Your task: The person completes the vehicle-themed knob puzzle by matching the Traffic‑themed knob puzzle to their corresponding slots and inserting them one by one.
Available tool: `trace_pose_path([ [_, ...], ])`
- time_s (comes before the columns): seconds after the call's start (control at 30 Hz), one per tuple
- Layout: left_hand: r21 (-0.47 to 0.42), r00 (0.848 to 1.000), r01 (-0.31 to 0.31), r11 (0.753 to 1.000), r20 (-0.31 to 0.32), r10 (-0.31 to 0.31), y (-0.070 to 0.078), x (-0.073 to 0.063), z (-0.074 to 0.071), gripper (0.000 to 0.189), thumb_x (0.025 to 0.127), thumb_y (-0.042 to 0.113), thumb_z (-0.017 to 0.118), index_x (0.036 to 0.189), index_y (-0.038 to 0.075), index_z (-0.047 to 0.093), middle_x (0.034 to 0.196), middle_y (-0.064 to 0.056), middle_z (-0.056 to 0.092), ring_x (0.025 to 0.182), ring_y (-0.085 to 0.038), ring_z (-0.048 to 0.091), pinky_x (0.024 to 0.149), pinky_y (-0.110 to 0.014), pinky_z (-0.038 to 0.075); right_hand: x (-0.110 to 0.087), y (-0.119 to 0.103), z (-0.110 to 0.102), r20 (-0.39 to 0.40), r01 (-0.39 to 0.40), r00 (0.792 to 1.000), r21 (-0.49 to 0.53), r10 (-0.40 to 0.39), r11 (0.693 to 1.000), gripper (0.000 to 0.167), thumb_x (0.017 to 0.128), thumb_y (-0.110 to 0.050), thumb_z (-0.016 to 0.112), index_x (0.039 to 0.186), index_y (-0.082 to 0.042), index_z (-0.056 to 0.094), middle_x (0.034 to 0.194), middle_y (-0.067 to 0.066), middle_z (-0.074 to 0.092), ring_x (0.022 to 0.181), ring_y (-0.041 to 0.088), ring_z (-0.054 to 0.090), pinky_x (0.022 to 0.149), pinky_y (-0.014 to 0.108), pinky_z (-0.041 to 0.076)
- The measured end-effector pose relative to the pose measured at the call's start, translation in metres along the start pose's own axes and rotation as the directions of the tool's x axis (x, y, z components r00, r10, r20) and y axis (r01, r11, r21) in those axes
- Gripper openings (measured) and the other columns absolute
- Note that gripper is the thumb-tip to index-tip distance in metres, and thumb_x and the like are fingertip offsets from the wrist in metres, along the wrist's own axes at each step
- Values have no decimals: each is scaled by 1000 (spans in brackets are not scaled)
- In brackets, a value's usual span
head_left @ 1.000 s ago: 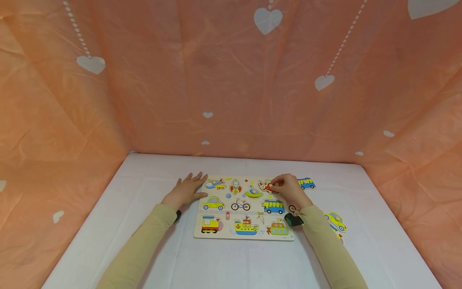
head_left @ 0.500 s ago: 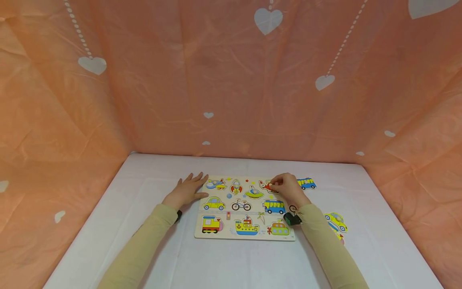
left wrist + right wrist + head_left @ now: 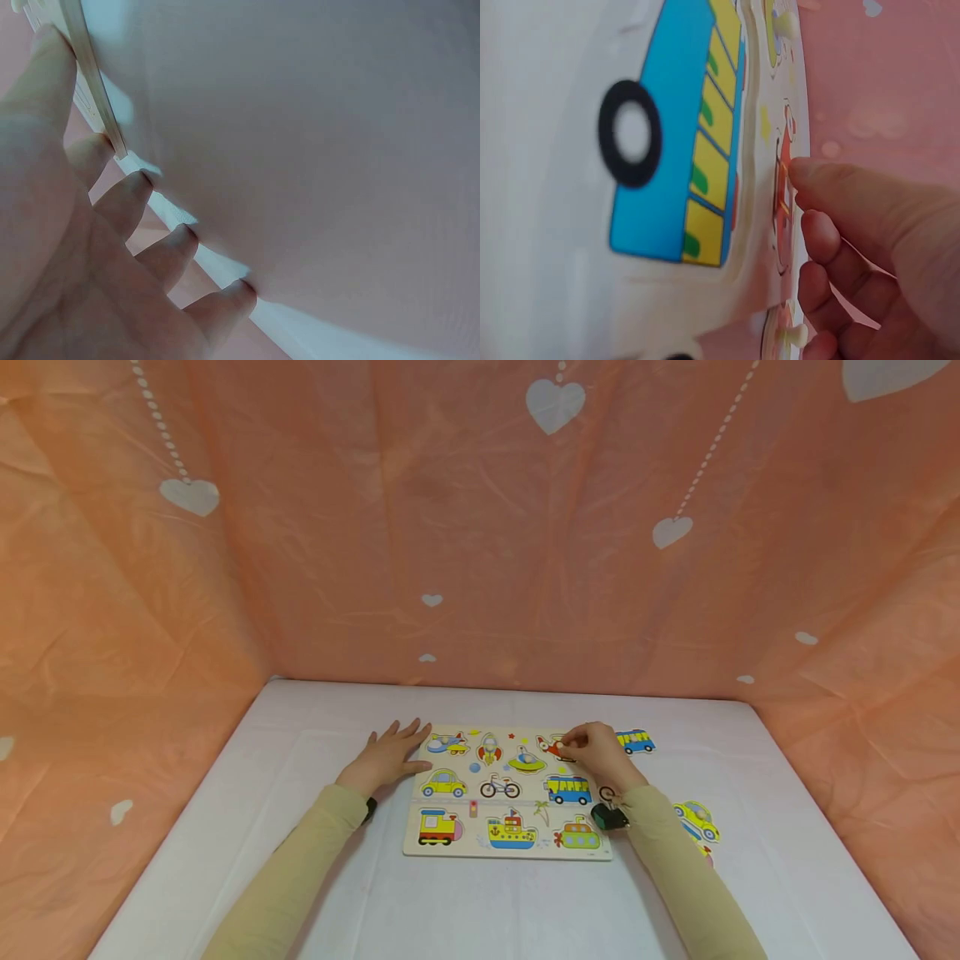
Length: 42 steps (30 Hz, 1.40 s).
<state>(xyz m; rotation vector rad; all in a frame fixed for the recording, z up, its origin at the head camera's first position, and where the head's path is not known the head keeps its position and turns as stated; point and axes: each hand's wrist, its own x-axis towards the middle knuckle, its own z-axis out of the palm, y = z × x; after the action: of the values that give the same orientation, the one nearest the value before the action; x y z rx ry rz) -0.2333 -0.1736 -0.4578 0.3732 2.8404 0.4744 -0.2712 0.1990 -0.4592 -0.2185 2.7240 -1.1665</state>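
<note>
A wooden peg puzzle board with vehicle pictures lies flat on the white table. Fingers spread, my left hand rests at its upper left corner. In the left wrist view, the thumb lies on the board's edge and the other fingers reach past it onto the table. At the upper right of the board, my right hand pinches a red helicopter puzzle piece between thumb and index finger. The fingertips cover part of this piece, and its knob is hidden. Whether it sits fully in its recess I cannot tell.
Loose pieces lie right of the board: a blue-and-yellow bus, a bicycle partly behind the right wrist, and a yellow car overlapping other pieces. An orange curtain with white hearts hangs behind and beside the table.
</note>
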Motion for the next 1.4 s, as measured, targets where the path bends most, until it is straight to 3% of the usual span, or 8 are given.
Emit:
trace_pose_path([
  [0.33, -5, 1000, 2, 1000, 7, -2, -1, 0, 0, 78, 89, 48, 61, 152, 16, 28, 157, -11, 21, 141, -43, 11, 108, -67, 8, -19, 5, -15, -23, 63, 998, -32, -63, 998, 22, 87, -22, 73, 104, -7, 71, 97, 4, 63, 88, 19, 58, 79, 34, 49],
  [0.43, -7, 1000, -3, 1000, 0, 3, 0, 0, 1, 78, 89, 48, 62, 152, 16, 29, 156, -11, 22, 141, -44, 11, 107, -67, 8, -26, 7, -23, -44, 77, 996, -41, -79, 996, 24, 87, -19, 73, 105, -4, 71, 93, 5, 63, 86, 20, 57, 77, 34, 48],
  [0.6, -11, 1000, -2, 1000, -1, 2, 0, 0, 1, 78, 89, 48, 62, 152, 16, 29, 156, -11, 22, 141, -43, 11, 108, -67, 8, -37, 12, -37, -100, 161, 980, -98, -171, 982, 22, 83, -12, 75, 100, 2, 72, 81, 3, 65, 78, 19, 57, 70, 33, 47],
  [0.77, -5, 1000, 4, 1000, 0, -4, 0, 0, 1, 78, 89, 48, 62, 152, 17, 29, 156, -11, 22, 142, -43, 11, 108, -66, 8, -48, 20, -49, -116, 210, 967, -147, -227, 967, 22, 81, -10, 76, 99, 2, 72, 77, 1, 62, 77, 19, 56, 71, 35, 46],
  [1.13, -8, 1000, 6, 1000, 1, -6, 0, -1, 0, 78, 89, 49, 62, 152, 17, 28, 156, -11, 21, 141, -43, 11, 108, -66, 8, -74, 42, -76, -78, 122, 988, -139, -133, 983, 31, 85, -19, 75, 109, 0, 70, 86, 1, 64, 87, 22, 56, 75, 35, 45],
  [1.4, -16, 1000, 1, 1000, -7, -1, -1, -1, 2, 78, 89, 49, 62, 152, 17, 28, 156, -10, 21, 141, -43, 11, 108, -66, 8, -94, 59, -91, -91, 67, 993, -151, -81, 986, 31, 85, -20, 74, 109, -1, 70, 89, 2, 65, 87, 21, 55, 69, 27, 46],
])
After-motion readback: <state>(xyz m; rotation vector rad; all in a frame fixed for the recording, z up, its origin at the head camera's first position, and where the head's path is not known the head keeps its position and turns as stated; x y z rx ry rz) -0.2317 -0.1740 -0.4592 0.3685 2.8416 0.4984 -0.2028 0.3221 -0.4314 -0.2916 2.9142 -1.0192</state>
